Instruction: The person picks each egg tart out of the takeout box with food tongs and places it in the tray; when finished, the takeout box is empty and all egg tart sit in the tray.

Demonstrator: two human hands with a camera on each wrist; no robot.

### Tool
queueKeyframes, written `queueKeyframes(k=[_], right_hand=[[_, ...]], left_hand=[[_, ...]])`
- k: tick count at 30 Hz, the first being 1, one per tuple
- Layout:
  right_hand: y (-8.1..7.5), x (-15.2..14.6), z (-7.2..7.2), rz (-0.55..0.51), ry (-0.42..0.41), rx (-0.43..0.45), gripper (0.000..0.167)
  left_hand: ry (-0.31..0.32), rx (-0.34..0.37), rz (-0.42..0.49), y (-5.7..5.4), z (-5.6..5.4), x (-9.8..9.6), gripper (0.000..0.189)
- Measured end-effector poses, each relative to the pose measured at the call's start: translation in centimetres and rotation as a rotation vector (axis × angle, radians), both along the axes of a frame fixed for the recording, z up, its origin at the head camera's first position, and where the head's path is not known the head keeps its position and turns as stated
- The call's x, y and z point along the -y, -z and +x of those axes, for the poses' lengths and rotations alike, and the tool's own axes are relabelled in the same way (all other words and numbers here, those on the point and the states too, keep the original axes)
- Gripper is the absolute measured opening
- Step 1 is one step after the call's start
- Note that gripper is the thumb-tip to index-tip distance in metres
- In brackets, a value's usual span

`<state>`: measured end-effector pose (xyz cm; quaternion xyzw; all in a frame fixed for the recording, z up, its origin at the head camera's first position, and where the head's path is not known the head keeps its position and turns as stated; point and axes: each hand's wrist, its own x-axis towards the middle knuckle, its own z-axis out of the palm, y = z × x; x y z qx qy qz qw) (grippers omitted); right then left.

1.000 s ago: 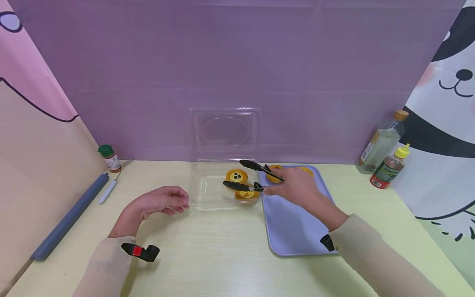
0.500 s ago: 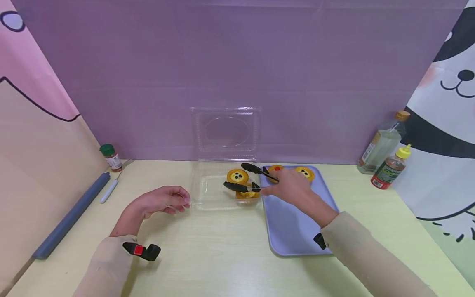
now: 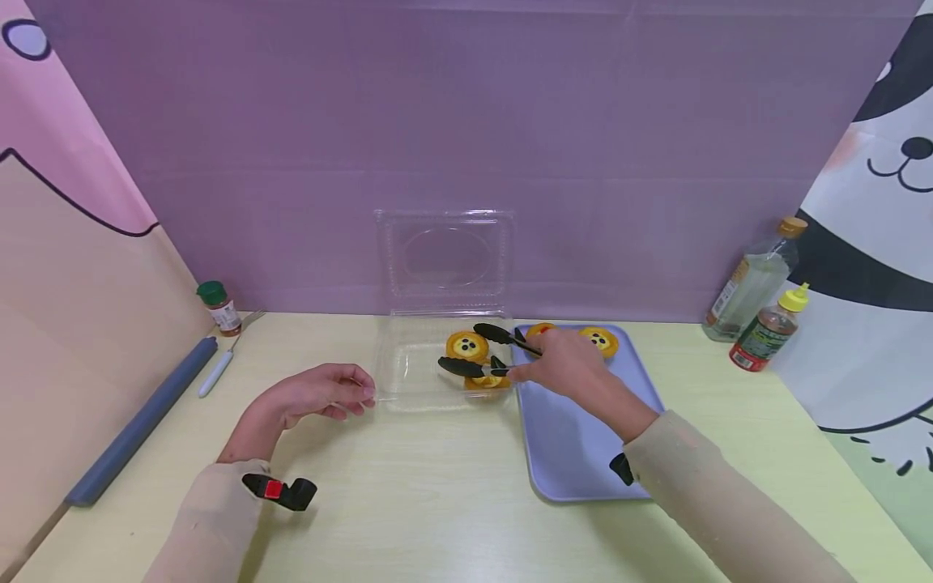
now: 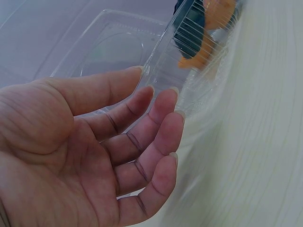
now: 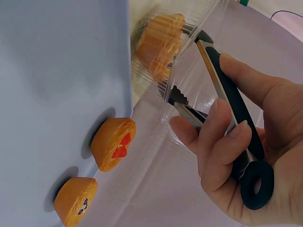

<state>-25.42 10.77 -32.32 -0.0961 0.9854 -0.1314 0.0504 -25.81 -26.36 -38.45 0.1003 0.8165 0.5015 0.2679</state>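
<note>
At the left end of a clear plastic clamshell container [image 3: 411,376], my left hand [image 3: 321,394] holds the rim between thumb and index fingertip; its other fingers are loosely curled. My right hand [image 3: 564,364] grips black-tipped tongs [image 3: 492,332] around their handles, over the container's right side. The tong arms stand apart. Inside the container are a tart with dark berries [image 3: 466,346] and, in front of it, a second tart [image 3: 487,380], partly hidden by the lower tong tip. In the right wrist view, a tart with red fruit [image 5: 113,144] and a berry-topped tart [image 5: 75,201] sit on the tray.
The blue tray [image 3: 583,453] lies right of the container. A clear bottle [image 3: 751,283] and a yellow-capped bottle [image 3: 763,332] stand at the back right. To the left are a green-lidded jar [image 3: 219,308], a white-handled utensil [image 3: 216,372] and a long blue roll [image 3: 142,421].
My right hand has shifted slightly left, uncovering more of the berry-topped tart on the tray. The tong arms stay apart. My left hand keeps its place at the container's rim.
</note>
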Motion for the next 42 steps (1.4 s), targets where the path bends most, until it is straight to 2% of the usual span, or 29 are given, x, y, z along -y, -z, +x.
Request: queueKeyframes(k=[4, 9, 21, 29, 42], right_hand=[[0.1, 0.2, -0.1, -0.012, -0.012, 0.003, 0.063], [0.1, 0.5, -0.1, -0.006, -0.033, -0.009, 0.068], [-0.1, 0.9, -0.3, 0.027, -0.012, 0.009, 0.070], [0.3, 1.5, -0.8, 0.063, 0.006, 0.037, 0.071], [0.5, 1.9, -1.3, 0.048, -0.011, 0.021, 0.064]], left_hand=[[-0.005, 0.004, -0.001, 0.0, 0.0, 0.0, 0.030], [-0.009, 0.011, -0.010, -0.1, 0.0, 0.0, 0.031], [-0.012, 0.006, -0.025, -0.3, -0.2, 0.0, 0.032], [-0.004, 0.015, -0.006, -0.1, 0.0, -0.1, 0.032], [-0.005, 0.016, -0.003, -0.1, -0.1, -0.1, 0.031]])
